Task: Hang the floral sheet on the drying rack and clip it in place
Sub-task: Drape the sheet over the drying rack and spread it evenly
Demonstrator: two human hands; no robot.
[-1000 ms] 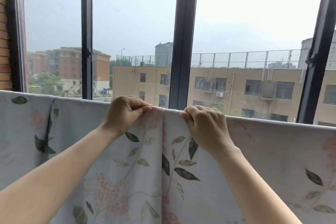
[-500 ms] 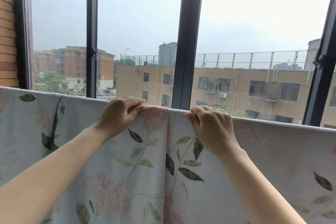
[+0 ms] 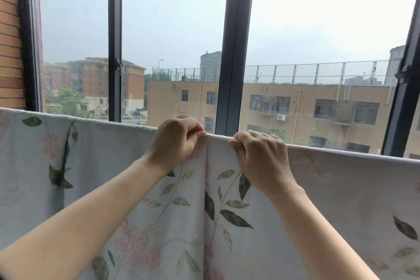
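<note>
Two hands, left hand (image 3: 175,143) and right hand (image 3: 261,159), grip the top edge of the floral sheet (image 3: 341,200).
Sheet: draped over a horizontal support hidden by the cloth, spanning the view below the window frame (image 3: 234,52). Vertical fold (image 3: 206,188): runs down between the hands. Left hand: fingers curled, pinching the edge at the fold. Right hand: fingers curled over the edge, just beside the fold.

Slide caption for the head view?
Left hand and right hand grip the top edge of the floral sheet, draped before a window; no clip visible.
</note>
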